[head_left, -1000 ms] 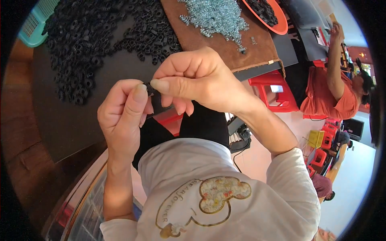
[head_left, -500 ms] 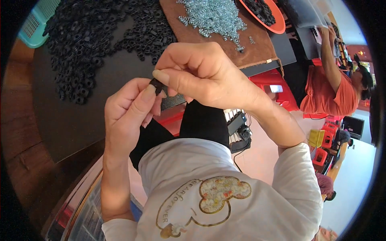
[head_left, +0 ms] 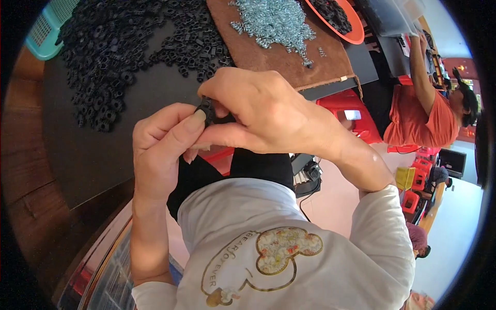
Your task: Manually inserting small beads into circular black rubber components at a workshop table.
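Between my two hands, above the near edge of the dark table, is a small black plastic piece [head_left: 207,107]. My left hand [head_left: 165,137] pinches it, thumb on top and fingers curled beneath. From the right, my right hand [head_left: 253,106] closes on the same piece, its index finger bent over the far end and its thumb stretched along the near side. The fingers cover much of the piece. A wide heap of similar black plastic parts [head_left: 106,57] spreads over the table beyond my hands. Farther right lies a pile of small silvery coil springs [head_left: 274,26].
The springs rest on a brown cloth [head_left: 325,67]. An orange dish [head_left: 357,35] of black parts stands at the far right, a teal basket [head_left: 47,32] at the far left. Past a red stool [head_left: 361,121], a person in an orange shirt [head_left: 423,116] works at the right.
My right hand has turned over the black piece: its thumb has left the top and moved to the near side, and its index finger has come over the far end. My left hand keeps its pinch.
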`<state>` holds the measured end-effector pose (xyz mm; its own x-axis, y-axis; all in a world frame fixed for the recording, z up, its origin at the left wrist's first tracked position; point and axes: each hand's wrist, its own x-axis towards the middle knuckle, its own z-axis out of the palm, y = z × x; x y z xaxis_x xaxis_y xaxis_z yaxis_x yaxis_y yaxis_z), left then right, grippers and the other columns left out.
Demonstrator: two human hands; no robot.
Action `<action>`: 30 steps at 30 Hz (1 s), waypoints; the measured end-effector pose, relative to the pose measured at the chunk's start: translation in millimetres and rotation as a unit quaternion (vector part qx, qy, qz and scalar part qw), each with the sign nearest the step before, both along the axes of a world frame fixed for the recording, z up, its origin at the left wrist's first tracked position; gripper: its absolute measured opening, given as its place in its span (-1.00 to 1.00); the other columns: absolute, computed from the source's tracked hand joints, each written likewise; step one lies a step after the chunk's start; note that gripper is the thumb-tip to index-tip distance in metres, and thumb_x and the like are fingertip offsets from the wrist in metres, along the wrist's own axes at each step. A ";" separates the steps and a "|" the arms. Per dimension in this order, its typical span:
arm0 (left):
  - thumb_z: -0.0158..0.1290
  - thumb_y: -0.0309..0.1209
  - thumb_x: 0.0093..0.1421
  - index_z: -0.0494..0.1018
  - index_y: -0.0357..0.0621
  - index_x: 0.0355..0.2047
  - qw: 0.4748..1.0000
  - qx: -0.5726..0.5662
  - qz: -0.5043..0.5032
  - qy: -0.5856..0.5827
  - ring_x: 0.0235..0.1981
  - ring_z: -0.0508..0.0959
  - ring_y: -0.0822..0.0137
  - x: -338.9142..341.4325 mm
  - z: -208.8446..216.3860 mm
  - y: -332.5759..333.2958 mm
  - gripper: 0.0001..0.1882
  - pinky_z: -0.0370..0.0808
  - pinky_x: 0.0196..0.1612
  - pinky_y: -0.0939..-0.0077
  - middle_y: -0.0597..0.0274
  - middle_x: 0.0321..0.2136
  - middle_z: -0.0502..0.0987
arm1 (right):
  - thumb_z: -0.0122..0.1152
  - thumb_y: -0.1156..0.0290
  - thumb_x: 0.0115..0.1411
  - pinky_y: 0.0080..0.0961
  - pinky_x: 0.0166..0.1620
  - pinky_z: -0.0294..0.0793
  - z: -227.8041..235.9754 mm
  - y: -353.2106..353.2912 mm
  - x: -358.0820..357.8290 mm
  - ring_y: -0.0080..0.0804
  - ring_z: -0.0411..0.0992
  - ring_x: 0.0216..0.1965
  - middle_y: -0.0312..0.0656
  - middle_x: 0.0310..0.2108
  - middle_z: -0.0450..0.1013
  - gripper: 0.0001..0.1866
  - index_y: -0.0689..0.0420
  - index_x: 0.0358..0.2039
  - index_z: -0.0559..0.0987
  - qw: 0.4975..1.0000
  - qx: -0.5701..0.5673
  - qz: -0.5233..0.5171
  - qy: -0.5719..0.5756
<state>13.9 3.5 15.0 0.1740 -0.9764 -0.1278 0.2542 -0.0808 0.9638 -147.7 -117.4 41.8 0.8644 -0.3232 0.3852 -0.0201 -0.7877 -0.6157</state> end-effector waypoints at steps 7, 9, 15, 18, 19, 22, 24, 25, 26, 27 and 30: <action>0.04 -0.41 0.30 0.57 -0.33 -0.31 0.999 -0.013 -0.006 0.050 -0.63 0.42 0.59 -0.1 0.3 -1.5 -0.79 0.32 -0.56 0.72 0.28 -0.56 0.58 | 0.41 0.32 -0.03 -0.34 -0.54 0.44 -8.4 -1.2 2.7 -0.13 0.45 -0.55 -0.11 -0.51 0.39 -0.60 0.29 -0.28 0.47 0.992 -0.122 -0.010 -0.025; 0.05 -0.42 0.29 0.57 -0.34 -0.31 0.999 -0.011 0.008 0.039 -0.63 0.42 0.59 -2.4 -0.5 -1.1 -0.80 0.33 -0.56 0.72 0.29 -0.57 0.57 | 0.39 0.35 -0.04 -0.34 -0.56 0.43 -8.9 -1.5 3.4 -0.13 0.44 -0.57 -0.12 -0.52 0.38 -0.63 0.28 -0.30 0.46 0.991 -0.135 -0.013 -0.024; 0.05 -0.43 0.30 0.56 -0.34 -0.32 0.999 -0.026 0.030 -0.003 -0.64 0.39 0.61 -4.3 -3.5 -2.8 -0.81 0.31 -0.57 0.72 0.29 -0.57 0.56 | 0.35 0.39 -0.04 -0.40 -0.59 0.41 -11.0 4.5 4.0 -0.23 0.43 -0.59 -0.16 -0.54 0.35 -0.70 0.25 -0.38 0.45 0.984 -0.176 -0.022 0.012; 0.03 -0.43 0.30 0.55 -0.34 -0.33 0.999 -0.022 0.037 -0.019 -0.64 0.39 0.60 -6.2 -1.8 -3.1 -0.81 0.31 -0.57 0.71 0.30 -0.58 0.54 | 0.35 0.22 -0.02 -0.37 -0.61 0.43 -11.1 3.7 5.0 -0.24 0.50 -0.58 -0.14 -0.55 0.38 -0.63 0.20 -0.46 0.38 0.981 -0.190 -0.030 -0.004; 0.03 -0.44 0.30 0.55 -0.33 -0.34 0.998 -0.014 0.051 -0.016 -0.64 0.39 0.60 -7.6 -0.4 -3.0 -0.81 0.31 -0.57 0.70 0.31 -0.59 0.53 | 0.35 0.21 -0.02 -0.37 -0.61 0.43 -10.8 3.2 4.4 -0.24 0.51 -0.56 -0.14 -0.55 0.38 -0.62 0.21 -0.45 0.39 0.981 -0.188 -0.037 -0.017; 0.02 -0.44 0.30 0.54 -0.33 -0.36 0.998 -0.008 0.066 -0.017 -0.64 0.39 0.59 -11.1 1.2 -2.3 -0.81 0.31 -0.57 0.69 0.31 -0.60 0.53 | 0.35 0.21 -0.02 -0.37 -0.59 0.44 -5.8 3.2 4.4 -0.25 0.51 -0.52 -0.15 -0.54 0.37 -0.62 0.22 -0.42 0.40 0.981 -0.176 -0.070 -0.036; 0.01 -0.45 0.30 0.54 -0.32 -0.38 0.997 -0.011 0.067 -0.026 -0.64 0.39 0.58 -11.9 0.2 -1.3 -0.81 0.32 -0.57 0.67 0.29 -0.61 0.52 | 0.35 0.22 0.00 -0.38 -0.50 0.45 -3.5 1.8 -1.9 -0.22 0.47 -0.49 -0.17 -0.45 0.38 -0.52 0.28 -0.17 0.46 0.990 -0.132 -0.057 0.003; 0.00 -0.45 0.30 0.54 -0.33 -0.38 0.998 -0.022 0.055 -0.031 -0.63 0.39 0.58 -10.3 -3.0 0.1 -0.80 0.32 -0.58 0.67 0.29 -0.61 0.52 | 0.34 0.23 0.00 -0.38 -0.51 0.45 -3.0 3.4 -3.6 -0.22 0.46 -0.51 -0.17 -0.45 0.37 -0.53 0.27 -0.17 0.46 0.987 -0.152 -0.040 0.004; 0.00 -0.45 0.30 0.54 -0.33 -0.39 0.998 -0.032 0.042 -0.037 -0.63 0.39 0.58 -8.2 -7.4 1.3 -0.80 0.32 -0.58 0.67 0.29 -0.61 0.53 | 0.34 0.23 0.01 -0.38 -0.52 0.44 -1.4 5.2 -5.1 -0.22 0.46 -0.52 -0.17 -0.45 0.37 -0.55 0.26 -0.18 0.46 0.985 -0.172 -0.024 0.005; -0.02 -0.45 0.30 0.55 -0.34 -0.38 0.997 -0.041 0.038 -0.057 -0.64 0.39 0.58 -6.9 -10.6 3.6 -0.78 0.31 -0.58 0.68 0.29 -0.61 0.53 | 0.32 0.28 0.01 -0.40 -0.54 0.45 3.6 6.4 -6.5 -0.23 0.46 -0.53 -0.16 -0.45 0.39 -0.62 0.26 -0.25 0.48 0.984 -0.174 -0.017 0.019; -0.03 -0.44 0.31 0.55 -0.34 -0.37 0.997 -0.039 0.030 -0.053 -0.64 0.38 0.59 -10.9 -3.1 4.2 -0.77 0.31 -0.58 0.70 0.29 -0.60 0.53 | 0.33 0.30 0.01 -0.39 -0.55 0.46 0.7 -11.2 -20.8 -0.23 0.45 -0.56 -0.15 -0.48 0.41 -0.68 0.24 -0.32 0.50 0.978 -0.198 -0.035 -0.051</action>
<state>3.0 7.7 11.9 0.2412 -0.9700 -0.0295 0.1521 0.0077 0.9883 -168.5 -128.6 42.5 0.7964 -0.1883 0.5748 -0.0373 -0.9638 -0.2640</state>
